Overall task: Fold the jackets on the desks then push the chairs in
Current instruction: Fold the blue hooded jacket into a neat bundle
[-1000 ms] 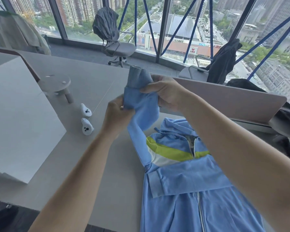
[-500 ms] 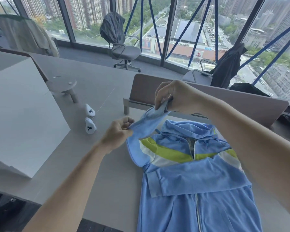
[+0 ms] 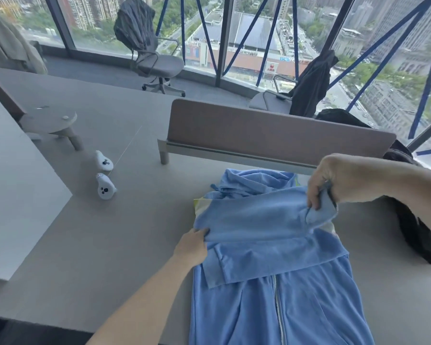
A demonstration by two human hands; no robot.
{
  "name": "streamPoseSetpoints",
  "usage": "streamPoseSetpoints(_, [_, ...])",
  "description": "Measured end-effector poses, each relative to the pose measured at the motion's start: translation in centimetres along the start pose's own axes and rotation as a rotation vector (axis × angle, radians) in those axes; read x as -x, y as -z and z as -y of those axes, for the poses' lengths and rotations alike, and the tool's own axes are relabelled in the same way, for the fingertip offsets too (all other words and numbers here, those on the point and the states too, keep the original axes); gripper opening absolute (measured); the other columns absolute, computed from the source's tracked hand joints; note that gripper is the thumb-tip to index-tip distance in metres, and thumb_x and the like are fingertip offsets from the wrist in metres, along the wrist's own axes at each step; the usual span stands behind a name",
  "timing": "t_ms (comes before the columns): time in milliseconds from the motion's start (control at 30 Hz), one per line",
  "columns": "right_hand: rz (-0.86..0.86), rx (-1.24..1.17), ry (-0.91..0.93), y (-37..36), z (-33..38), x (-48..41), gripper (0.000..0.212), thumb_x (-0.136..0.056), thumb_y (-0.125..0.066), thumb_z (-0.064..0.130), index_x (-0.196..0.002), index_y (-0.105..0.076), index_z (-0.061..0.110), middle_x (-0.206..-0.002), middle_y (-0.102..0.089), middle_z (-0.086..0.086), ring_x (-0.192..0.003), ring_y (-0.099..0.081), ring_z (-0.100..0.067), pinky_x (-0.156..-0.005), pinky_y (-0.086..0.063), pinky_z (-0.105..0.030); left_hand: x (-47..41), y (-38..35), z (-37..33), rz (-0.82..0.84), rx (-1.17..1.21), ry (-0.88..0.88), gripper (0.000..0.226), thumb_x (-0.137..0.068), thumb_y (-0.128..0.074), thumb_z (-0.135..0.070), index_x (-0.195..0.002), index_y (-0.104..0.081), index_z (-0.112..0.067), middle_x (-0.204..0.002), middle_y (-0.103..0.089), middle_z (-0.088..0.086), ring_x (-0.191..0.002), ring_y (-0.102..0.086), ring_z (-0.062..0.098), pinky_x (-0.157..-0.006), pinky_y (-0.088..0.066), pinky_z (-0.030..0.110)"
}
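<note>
Head view gives us the blue jacket (image 3: 271, 282) lying front-up with its zip closed on the desk (image 3: 97, 245). Its hood stops just short of the divider panel (image 3: 271, 130) at the far edge, and its lower part runs out of view at the near edge. Our left hand (image 3: 193, 246) pinches the fold of the sleeve (image 3: 254, 217) at the jacket's left side. Our right hand (image 3: 334, 180) has its fingers curled round the cuff above the right shoulder, so the sleeve lies stretched across the chest. Half a second ago we held that sleeve raised off the left shoulder, with the right hand up by the hood; it has since crossed to the right.

Left of the jacket we have a wide open stretch of desk, reaching the white controllers (image 3: 105, 186) and the white board (image 3: 15, 195) at the left edge. On the right a black garment (image 3: 418, 232) lies near the jacket by the right edge, so room there is tighter. Beyond the divider, by the windows, stand a grey chair (image 3: 159, 63) with a grey jacket (image 3: 132, 26) over its back and a second chair (image 3: 266, 100) carrying a dark jacket (image 3: 311, 83).
</note>
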State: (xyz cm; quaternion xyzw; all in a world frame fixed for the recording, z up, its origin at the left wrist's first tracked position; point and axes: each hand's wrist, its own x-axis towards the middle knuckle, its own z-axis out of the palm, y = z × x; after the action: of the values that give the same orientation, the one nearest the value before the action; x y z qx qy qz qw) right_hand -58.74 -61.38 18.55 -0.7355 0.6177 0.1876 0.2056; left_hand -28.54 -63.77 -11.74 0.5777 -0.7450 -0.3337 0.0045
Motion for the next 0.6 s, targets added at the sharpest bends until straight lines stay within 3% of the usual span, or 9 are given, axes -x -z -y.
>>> streamPoseSetpoints(100, [0.129,0.162,-0.084,-4.6,-2.6,1.9,0.048,-0.067,-0.051,0.002,-0.059,-0.069,0.046,-0.068,-0.066,0.022,-0.065,-0.061,-0.006,-0.066,-0.055,-0.027,-0.3,-1.7,0.0,0.050,-0.164,-0.067,0.043,-0.102,-0.038,-0.023,-0.142,-0.052,-0.031,-0.155,-0.036,0.002,-0.142,-0.032,0.032,-0.112,-0.036,0.043])
streamPoseSetpoints(200, [0.250,0.303,-0.223,-11.2,-5.4,2.2,0.039,-0.063,-0.043,0.003,-0.060,-0.063,0.036,-0.064,-0.059,0.009,-0.059,-0.053,-0.011,-0.053,-0.047,-0.024,-1.1,-3.0,-0.8,0.109,-0.228,-0.041,0.033,-0.099,-0.045,-0.026,-0.125,-0.065,-0.031,-0.163,-0.020,0.003,-0.151,-0.012,0.033,-0.119,-0.024,0.042])
streamPoseSetpoints(267, [0.279,0.339,-0.293,-15.3,-6.4,1.8,0.027,-0.069,-0.043,0.003,-0.063,-0.056,0.026,-0.064,-0.048,0.005,-0.056,-0.042,-0.013,-0.047,-0.033,-0.023,-1.7,-3.3,-1.3,0.173,-0.234,0.006,0.033,-0.093,-0.047,-0.028,-0.118,-0.068,-0.028,-0.162,-0.020,0.003,-0.149,-0.017,0.032,-0.118,-0.026,0.042])
streamPoseSetpoints(333, [0.300,0.317,-0.353,-19.3,-7.4,1.6,0.023,-0.078,-0.047,0.005,-0.069,-0.054,0.025,-0.069,-0.046,0.006,-0.063,-0.045,-0.020,-0.047,-0.027,-0.023,-2.6,-3.5,-1.8,0.214,-0.276,0.055,0.044,-0.084,-0.042,-0.035,-0.117,-0.067,-0.023,-0.154,-0.031,0.006,-0.139,-0.028,0.031,-0.113,-0.031,0.042])
streamPoseSetpoints(400, [0.308,0.276,-0.385,-23.0,-8.4,1.4,0.024,-0.078,-0.044,0.003,-0.064,-0.046,0.022,-0.067,-0.040,0.007,-0.065,-0.043,-0.021,-0.050,-0.028,-0.022,-3.8,-3.6,-2.4,0.225,-0.334,0.080,0.052,-0.074,-0.038,-0.037,-0.114,-0.066,-0.021,-0.139,-0.041,0.008,-0.127,-0.035,0.031,-0.108,-0.034,0.040])
streamPoseSetpoints(500, [0.294,0.216,-0.401,-26.7,-9.0,1.1,0.015,-0.059,-0.031,0.003,-0.058,-0.033,0.018,-0.062,-0.033,0.006,-0.064,-0.038,-0.023,-0.068,-0.039,-0.026,-4.7,-3.4,-3.5,0.262,-0.396,0.086,0.042,-0.077,-0.049,-0.035,-0.117,-0.053,-0.021,-0.132,-0.040,0.009,-0.123,-0.035,0.033,-0.103,-0.037,0.037])
streamPoseSetpoints(600, [0.220,0.224,-0.405,-29.1,-9.9,0.8,0.030,-0.077,-0.046,0.001,-0.058,-0.034,0.020,-0.061,-0.034,0.008,-0.062,-0.037,-0.020,-0.076,-0.037,-0.027,-4.4,-4.2,-4.0,0.296,-0.487,0.046,0.060,-0.083,-0.057,-0.029,-0.137,-0.033,-0.020,-0.138,-0.033,0.008,-0.127,-0.035,0.033,-0.103,-0.039,0.040])
